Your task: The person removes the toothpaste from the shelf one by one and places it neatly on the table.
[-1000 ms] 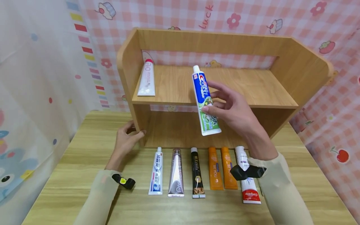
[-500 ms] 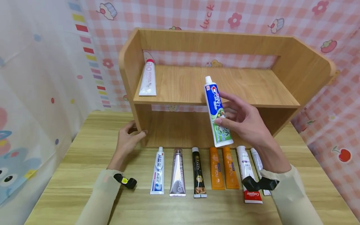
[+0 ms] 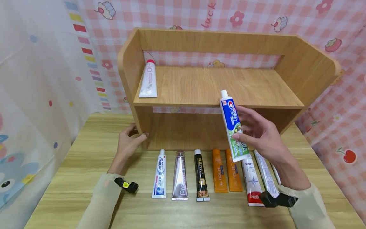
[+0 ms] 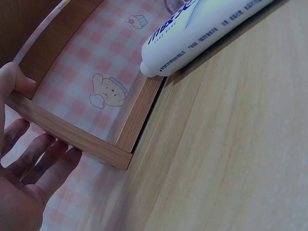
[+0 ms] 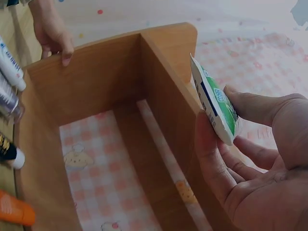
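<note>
My right hand [image 3: 261, 135] pinches a blue, white and green Crest toothpaste tube [image 3: 234, 127] between thumb and fingers. The tube tilts, cap up, in front of the wooden shelf's [image 3: 217, 106] middle board; its crimped end shows in the right wrist view. My left hand [image 3: 130, 140] grips the shelf's lower left side panel [image 4: 72, 132], thumb on the inner face, fingers on the outer. A white tube with a red cap [image 3: 149, 79] stands on the upper board at the far left, leaning back.
In a row before the shelf lie a white-blue tube [image 3: 160, 175], a silver tube [image 3: 180, 178], a black tube [image 3: 201, 176], two orange tubes [image 3: 219, 171], a Colgate tube [image 3: 253, 184] and another pale tube [image 3: 266, 173]. Part of one more shows near the right wrist.
My right hand has moved down and to the right with the Crest tube, uncovering pale tubes at the row's right end. My left hand has stayed on the side panel.
</note>
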